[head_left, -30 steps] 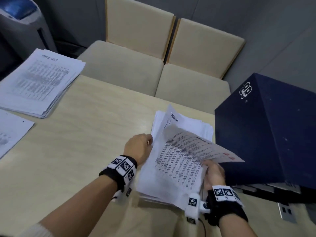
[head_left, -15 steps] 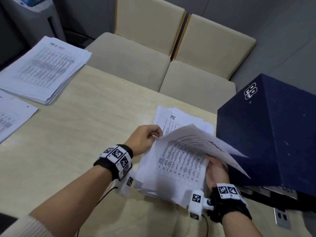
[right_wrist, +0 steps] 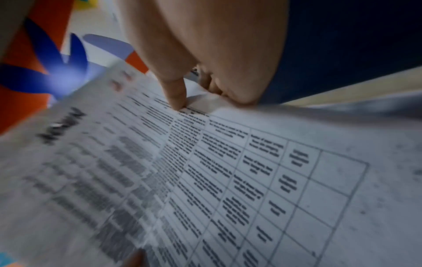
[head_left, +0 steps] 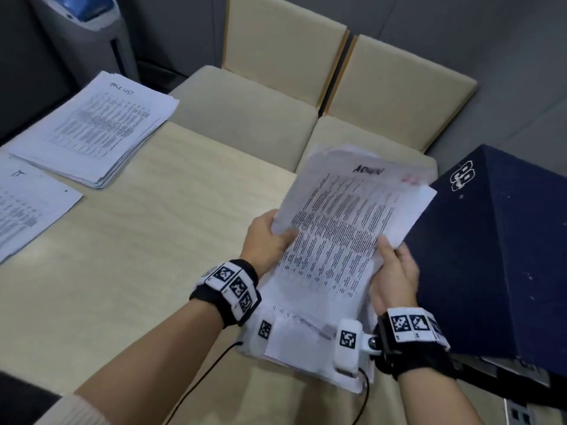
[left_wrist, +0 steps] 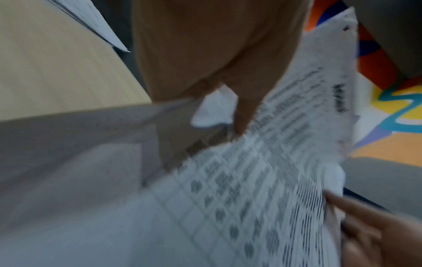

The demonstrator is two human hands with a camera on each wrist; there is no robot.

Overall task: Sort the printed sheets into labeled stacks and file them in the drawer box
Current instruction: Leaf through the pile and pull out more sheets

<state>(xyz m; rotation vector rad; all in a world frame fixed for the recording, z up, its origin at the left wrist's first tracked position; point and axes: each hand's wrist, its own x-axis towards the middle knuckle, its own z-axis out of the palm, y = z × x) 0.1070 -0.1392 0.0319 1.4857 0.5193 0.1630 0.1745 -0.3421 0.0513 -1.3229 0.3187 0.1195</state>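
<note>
Half a second ago the ADMIN stack [head_left: 343, 240] lay fanned on the tabletop [head_left: 153, 240] with its top sheets peeled back; now it is gathered and lifted, tilted toward 1 o'clock beside the navy drawer box [head_left: 497, 256]. Left hand [head_left: 267, 240] and right hand [head_left: 395, 271] clamp its opposite edges. The right wrist view alone shows the thumb [right_wrist: 175, 90] pressing the printed table; only the head view shows two more stacks at 10 o'clock.

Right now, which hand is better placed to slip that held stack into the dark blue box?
Probably the right hand: it grips the ADMIN stack on the side beside the drawer box; the left hand holds the far edge.
</note>
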